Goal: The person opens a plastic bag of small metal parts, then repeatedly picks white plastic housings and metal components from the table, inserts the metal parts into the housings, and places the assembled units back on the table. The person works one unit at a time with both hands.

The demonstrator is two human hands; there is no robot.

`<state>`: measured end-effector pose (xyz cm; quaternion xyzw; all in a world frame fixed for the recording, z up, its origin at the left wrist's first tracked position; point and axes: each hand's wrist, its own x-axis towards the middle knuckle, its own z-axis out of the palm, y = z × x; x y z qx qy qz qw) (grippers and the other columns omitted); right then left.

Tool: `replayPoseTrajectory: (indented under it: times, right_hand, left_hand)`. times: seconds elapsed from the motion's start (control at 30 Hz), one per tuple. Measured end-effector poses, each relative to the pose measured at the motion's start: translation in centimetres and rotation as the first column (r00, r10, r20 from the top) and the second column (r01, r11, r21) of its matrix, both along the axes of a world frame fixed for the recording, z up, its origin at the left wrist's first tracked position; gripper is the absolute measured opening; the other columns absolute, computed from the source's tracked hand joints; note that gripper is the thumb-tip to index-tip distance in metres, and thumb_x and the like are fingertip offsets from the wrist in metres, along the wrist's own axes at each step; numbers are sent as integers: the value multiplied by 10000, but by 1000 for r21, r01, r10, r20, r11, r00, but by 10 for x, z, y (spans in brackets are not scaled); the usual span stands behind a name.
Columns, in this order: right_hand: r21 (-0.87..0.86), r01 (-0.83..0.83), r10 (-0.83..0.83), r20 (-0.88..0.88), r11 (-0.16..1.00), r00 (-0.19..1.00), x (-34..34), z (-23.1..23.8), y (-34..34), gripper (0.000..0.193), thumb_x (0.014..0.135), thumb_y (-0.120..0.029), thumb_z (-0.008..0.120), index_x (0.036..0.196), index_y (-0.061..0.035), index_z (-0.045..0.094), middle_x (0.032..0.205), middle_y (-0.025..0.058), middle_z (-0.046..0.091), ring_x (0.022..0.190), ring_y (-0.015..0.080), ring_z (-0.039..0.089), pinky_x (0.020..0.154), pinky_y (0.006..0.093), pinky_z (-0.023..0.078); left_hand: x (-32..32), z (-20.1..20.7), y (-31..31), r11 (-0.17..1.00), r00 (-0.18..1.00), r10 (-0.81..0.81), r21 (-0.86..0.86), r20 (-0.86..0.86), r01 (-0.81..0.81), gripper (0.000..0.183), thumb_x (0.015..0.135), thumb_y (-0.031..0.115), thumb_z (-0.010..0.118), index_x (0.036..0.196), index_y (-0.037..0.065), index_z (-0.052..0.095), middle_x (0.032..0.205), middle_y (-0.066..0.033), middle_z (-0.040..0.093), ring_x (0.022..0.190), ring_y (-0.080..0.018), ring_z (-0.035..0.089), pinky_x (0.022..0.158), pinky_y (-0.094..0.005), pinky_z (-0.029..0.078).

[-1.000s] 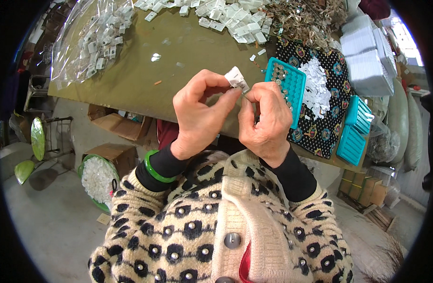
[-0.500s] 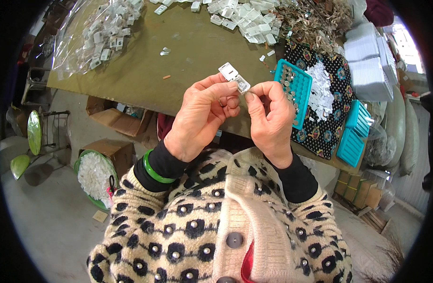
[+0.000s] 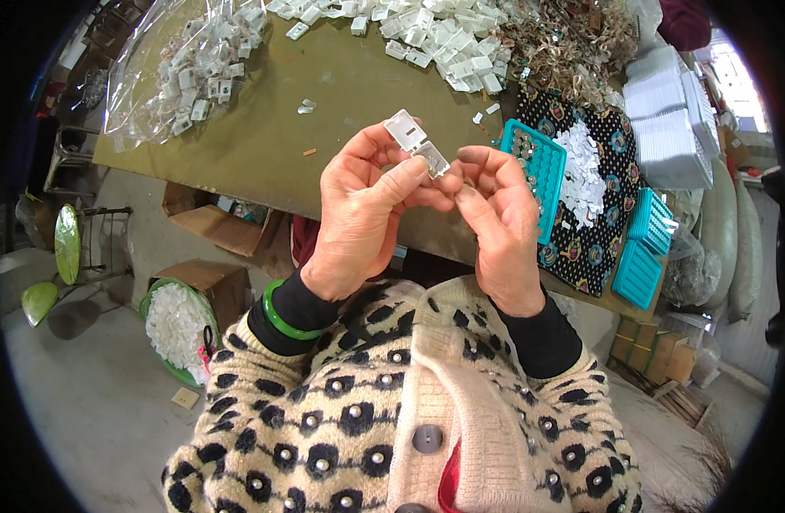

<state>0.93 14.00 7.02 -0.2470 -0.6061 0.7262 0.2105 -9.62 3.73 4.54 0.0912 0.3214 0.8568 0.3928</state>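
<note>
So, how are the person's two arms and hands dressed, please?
Both hands, left hand and right hand, are bare, without gloves. Black inner sleeves reach the wrists under a cream knitted cardigan with black spots and pearl beads. A green bangle circles the left wrist.

Left hand (image 3: 362, 218) and right hand (image 3: 499, 227) pinching open white clip (image 3: 416, 143), over table (image 3: 264, 145), teal tray (image 3: 534, 175) beside, bagged clips (image 3: 191, 73) far left

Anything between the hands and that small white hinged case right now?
Nothing visible. The left hand pinches the small white hinged case directly, and the right hand has its fingertips right beside it, above the table.
</note>
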Motion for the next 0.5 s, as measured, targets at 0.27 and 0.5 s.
replayPoseTrajectory:
  times: [0.27,0.5]
  right_hand:
    - [-2,-24,24,-26,1000,999,2,2,0,143,928,-49,559,1051,23,560,969,56,625,876,99,598,780,238,488]
    - [-36,48,-46,56,998,997,3,-6,8,90,835,38,531,912,26,575,816,26,597,717,68,531,628,219,444]
  left_hand:
    - [15,-2,0,989,935,31,-125,-353,-80,170,888,-35,657,1051,-50,610,906,-58,666,808,-126,673,735,-265,579]
    - [29,-8,6,950,646,80,-138,-759,-279,172,820,-95,696,971,-17,675,826,-9,568,723,-80,561,603,-208,465]
